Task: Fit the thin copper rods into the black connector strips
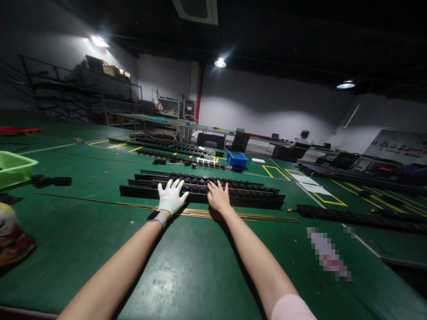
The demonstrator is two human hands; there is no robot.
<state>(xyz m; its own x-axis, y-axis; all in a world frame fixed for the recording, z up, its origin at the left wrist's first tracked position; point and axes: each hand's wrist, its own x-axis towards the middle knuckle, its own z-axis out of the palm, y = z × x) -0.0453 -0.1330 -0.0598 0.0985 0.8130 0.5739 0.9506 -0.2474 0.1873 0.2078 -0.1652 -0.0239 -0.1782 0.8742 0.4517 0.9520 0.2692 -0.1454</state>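
My left hand (171,196), in a white glove with a watch at the wrist, lies with fingers spread on the near side of a long black rail assembly (253,199). Beside it, my bare right hand (218,196) rests on the same assembly, its fingers apart. Rows of dark blocky parts (196,180) fill the assembly beyond my fingertips. A thin brass-coloured rod runs along it, partly hidden by my hands. Several more brass-coloured rods (200,214) lie loose on the green table in front of the assembly, passing under my wrists.
A light green basket (16,171) stands at the left, near small black parts (51,181). Behind the assembly are more black strips (180,158) and a blue bin (237,159). White sheets (310,184) and another black strip (360,218) lie to the right. A person (302,141) is far back.
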